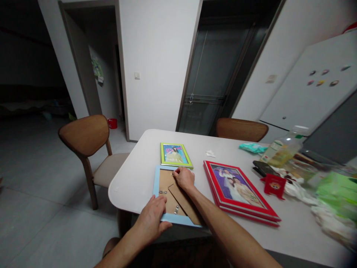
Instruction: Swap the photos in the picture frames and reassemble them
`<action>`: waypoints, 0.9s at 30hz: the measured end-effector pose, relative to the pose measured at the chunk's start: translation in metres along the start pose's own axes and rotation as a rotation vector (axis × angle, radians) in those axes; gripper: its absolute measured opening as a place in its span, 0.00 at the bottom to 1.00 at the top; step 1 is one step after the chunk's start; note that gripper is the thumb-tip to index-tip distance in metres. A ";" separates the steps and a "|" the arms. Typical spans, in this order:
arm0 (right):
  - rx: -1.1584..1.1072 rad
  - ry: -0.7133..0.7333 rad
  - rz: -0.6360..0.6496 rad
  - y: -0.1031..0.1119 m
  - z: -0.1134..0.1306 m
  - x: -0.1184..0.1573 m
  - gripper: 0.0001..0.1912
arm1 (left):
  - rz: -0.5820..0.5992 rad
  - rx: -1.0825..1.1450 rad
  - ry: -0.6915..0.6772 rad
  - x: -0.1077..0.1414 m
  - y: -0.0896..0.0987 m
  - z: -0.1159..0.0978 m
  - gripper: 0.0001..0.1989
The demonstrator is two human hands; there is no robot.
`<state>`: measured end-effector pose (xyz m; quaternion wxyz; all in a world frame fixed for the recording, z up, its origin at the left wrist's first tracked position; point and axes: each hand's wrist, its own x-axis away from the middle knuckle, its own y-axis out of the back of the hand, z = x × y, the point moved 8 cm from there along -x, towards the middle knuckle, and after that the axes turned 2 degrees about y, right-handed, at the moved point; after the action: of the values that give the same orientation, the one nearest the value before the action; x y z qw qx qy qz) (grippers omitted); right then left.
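Note:
A light-blue picture frame (181,219) lies face down near the table's front edge, with its brown backing board (164,180) and folding stand leg (182,199) showing. My left hand (153,214) grips the lower-left corner, thumb along the near edge and fingers over the left side. At the far edge of the backing, my right hand (184,178) is closed, its fingertips pinching a small metal clip that they partly hide. Other metal clips (176,209) sit at the near and left edges. My right forearm covers part of the frame's right side.
Beyond lies a green picture frame (175,154), face up. Two stacked red picture frames (240,186) are to the right. Farther right are a plastic bottle (284,149), a black item (263,169), a red stand (275,185) and plastic bags (337,193). Wooden chairs (86,134) flank the table.

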<state>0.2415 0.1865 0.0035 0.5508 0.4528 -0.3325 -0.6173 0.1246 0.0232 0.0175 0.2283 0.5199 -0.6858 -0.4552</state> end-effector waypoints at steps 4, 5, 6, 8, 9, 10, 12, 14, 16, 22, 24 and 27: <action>-0.004 -0.006 -0.006 0.002 0.002 0.005 0.13 | 0.007 -0.002 -0.005 0.000 0.000 -0.001 0.21; -0.008 -0.005 -0.004 0.002 0.002 0.006 0.13 | 0.010 -0.007 -0.004 0.000 0.000 -0.001 0.21; -0.013 -0.003 0.000 0.002 0.002 0.007 0.13 | 0.012 -0.010 -0.003 0.000 -0.001 -0.001 0.21; -0.022 -0.004 0.009 0.002 0.002 0.006 0.12 | 0.006 -0.009 -0.002 0.000 0.000 -0.002 0.23; -0.026 -0.008 0.013 0.002 0.001 0.005 0.12 | 0.001 -0.005 -0.003 0.000 0.000 -0.002 0.24; -0.030 -0.014 0.016 0.002 0.000 0.004 0.11 | 0.000 0.000 -0.004 0.000 0.000 -0.002 0.24; -0.036 -0.032 0.020 0.002 -0.002 0.001 0.11 | 0.006 0.002 -0.002 0.001 0.000 -0.003 0.23; -0.047 -0.047 0.021 0.002 -0.003 -0.002 0.10 | 0.021 -0.005 0.005 0.001 0.000 -0.003 0.23; -0.063 -0.055 0.015 0.002 -0.004 -0.004 0.09 | 0.034 -0.011 0.020 0.002 0.002 -0.003 0.25; -0.175 -0.032 -0.041 0.008 -0.002 -0.005 0.09 | 0.035 -0.041 0.058 0.001 0.004 -0.010 0.25; -0.241 0.004 -0.064 0.017 -0.002 -0.003 0.11 | 0.040 -0.067 0.059 -0.003 -0.004 -0.016 0.28; -0.329 0.054 -0.090 0.035 -0.010 0.004 0.14 | 0.068 -0.082 0.043 -0.009 -0.019 -0.022 0.28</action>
<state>0.2636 0.1774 0.0309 0.5979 0.3875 -0.1913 -0.6751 0.1545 0.0219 0.0129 0.2797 0.4960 -0.6788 -0.4636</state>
